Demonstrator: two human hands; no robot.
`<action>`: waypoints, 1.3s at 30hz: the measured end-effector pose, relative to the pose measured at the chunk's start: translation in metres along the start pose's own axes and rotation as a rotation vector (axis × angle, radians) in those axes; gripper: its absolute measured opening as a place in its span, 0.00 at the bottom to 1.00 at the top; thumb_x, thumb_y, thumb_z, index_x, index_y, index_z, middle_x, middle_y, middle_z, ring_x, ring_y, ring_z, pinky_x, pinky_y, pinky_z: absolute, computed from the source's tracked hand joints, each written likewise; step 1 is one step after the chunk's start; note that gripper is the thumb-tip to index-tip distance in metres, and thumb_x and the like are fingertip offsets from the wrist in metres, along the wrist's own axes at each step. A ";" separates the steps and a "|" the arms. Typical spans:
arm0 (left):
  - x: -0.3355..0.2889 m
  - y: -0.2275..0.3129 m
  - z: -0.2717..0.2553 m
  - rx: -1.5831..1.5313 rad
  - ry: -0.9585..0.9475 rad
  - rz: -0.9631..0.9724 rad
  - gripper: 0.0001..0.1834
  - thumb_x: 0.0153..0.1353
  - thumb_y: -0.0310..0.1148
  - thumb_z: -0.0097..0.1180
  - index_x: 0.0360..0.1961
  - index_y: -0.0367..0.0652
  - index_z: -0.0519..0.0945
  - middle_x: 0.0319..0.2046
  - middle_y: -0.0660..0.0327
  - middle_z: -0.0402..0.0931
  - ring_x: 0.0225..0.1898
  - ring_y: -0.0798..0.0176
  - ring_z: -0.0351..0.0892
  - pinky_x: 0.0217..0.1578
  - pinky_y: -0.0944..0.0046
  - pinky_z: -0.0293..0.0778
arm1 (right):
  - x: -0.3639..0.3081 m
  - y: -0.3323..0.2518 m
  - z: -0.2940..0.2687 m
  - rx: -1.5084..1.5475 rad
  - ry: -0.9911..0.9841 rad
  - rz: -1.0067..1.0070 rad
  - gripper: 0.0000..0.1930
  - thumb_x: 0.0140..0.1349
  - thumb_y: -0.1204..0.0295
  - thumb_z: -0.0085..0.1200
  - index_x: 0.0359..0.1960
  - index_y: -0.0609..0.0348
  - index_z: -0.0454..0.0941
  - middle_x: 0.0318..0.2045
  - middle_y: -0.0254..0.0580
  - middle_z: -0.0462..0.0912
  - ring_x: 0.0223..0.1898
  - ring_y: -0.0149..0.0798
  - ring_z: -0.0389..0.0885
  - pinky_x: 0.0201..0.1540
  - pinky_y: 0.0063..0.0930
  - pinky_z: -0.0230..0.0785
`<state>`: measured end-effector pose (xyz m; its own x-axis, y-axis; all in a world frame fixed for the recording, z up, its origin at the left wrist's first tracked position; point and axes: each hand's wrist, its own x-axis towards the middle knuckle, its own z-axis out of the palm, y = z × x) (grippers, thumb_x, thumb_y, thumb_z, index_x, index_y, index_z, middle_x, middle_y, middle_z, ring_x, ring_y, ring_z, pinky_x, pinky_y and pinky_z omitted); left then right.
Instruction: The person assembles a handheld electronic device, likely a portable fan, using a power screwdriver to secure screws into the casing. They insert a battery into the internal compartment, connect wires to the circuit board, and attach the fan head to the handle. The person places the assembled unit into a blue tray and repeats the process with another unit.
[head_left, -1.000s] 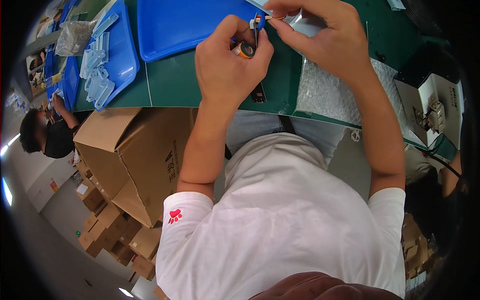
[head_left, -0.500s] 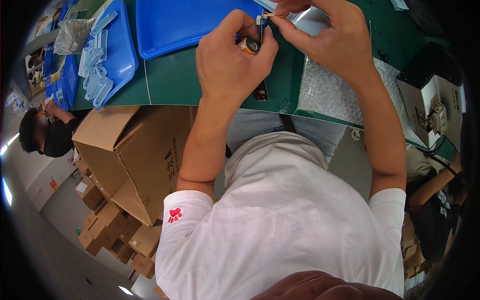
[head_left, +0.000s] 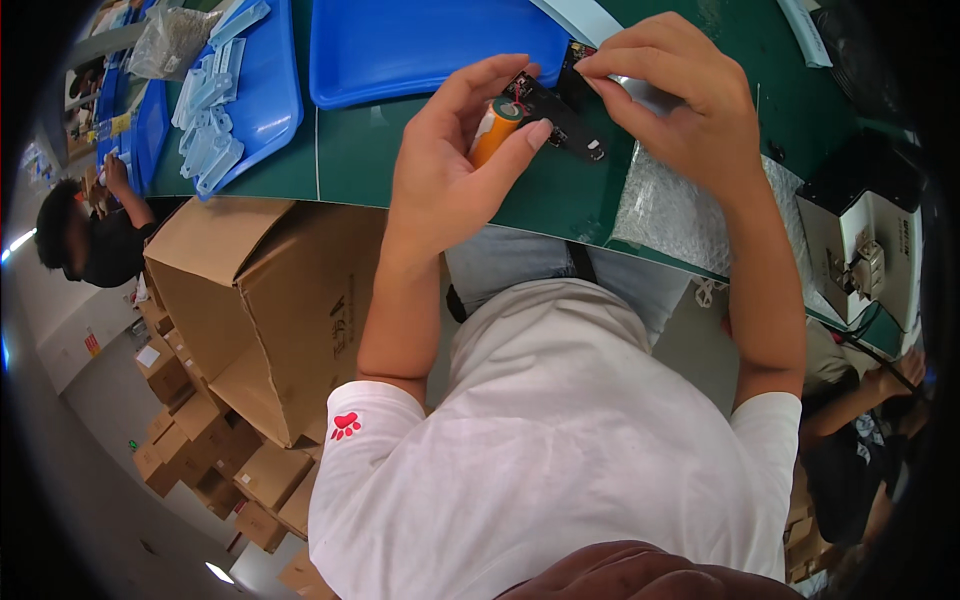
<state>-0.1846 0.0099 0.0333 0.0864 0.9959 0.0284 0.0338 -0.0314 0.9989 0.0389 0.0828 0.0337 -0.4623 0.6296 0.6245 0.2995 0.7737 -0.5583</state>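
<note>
My left hand (head_left: 450, 160) is wrapped around an orange cylindrical battery (head_left: 490, 135). Its thumb and fingers also hold a narrow black circuit board (head_left: 560, 122), tilted down to the right over the bench. Thin red wire shows between the battery's end and the board. Close by on the right, my right hand (head_left: 670, 95) has its thumb and index finger pinched together at the edge of a second black strip (head_left: 574, 58) with small parts on it. Whether the fingertips grip that strip or something tiny is hidden.
A blue tray (head_left: 335, 90) lies beyond my hands on the green bench (head_left: 350, 150). Pale blue plastic pieces (head_left: 212, 115) fill another tray at left. Bubble wrap (head_left: 665, 220) sits at right, near an open-fronted box (head_left: 870, 250). A big cardboard carton (head_left: 300, 310) stands below the bench's left edge.
My hands have drawn apart at the fingertips, and the left has turned palm-up, showing the battery and the board's flat side. The small light-coloured connector between my fingers is out of sight.
</note>
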 end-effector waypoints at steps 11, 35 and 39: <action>0.003 0.004 -0.003 0.383 0.187 0.114 0.18 0.58 0.17 0.68 0.50 0.35 0.84 0.44 0.57 0.88 0.42 0.70 0.86 0.45 0.72 0.82 | -0.006 0.000 -0.011 0.271 -0.031 0.369 0.09 0.62 0.85 0.63 0.43 0.63 0.84 0.40 0.37 0.89 0.40 0.26 0.84 0.36 0.18 0.71; 0.007 -0.002 0.047 0.500 0.319 0.311 0.27 0.53 0.22 0.72 0.56 0.41 0.82 0.43 0.58 0.88 0.32 0.71 0.84 0.35 0.70 0.80 | 0.000 -0.011 0.001 0.270 0.058 0.158 0.08 0.57 0.82 0.66 0.39 0.62 0.89 0.36 0.44 0.89 0.35 0.39 0.88 0.38 0.25 0.81; 0.004 -0.007 0.050 0.350 0.331 0.208 0.23 0.55 0.23 0.72 0.53 0.39 0.81 0.38 0.60 0.87 0.34 0.72 0.83 0.37 0.71 0.79 | 0.000 -0.013 0.004 0.254 0.061 0.128 0.08 0.57 0.83 0.66 0.38 0.62 0.89 0.36 0.43 0.89 0.35 0.38 0.88 0.38 0.25 0.81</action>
<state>-0.1351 0.0097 0.0247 -0.1907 0.9375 0.2911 0.3851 -0.2013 0.9006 0.0316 0.0729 0.0390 -0.3808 0.7302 0.5673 0.1301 0.6498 -0.7489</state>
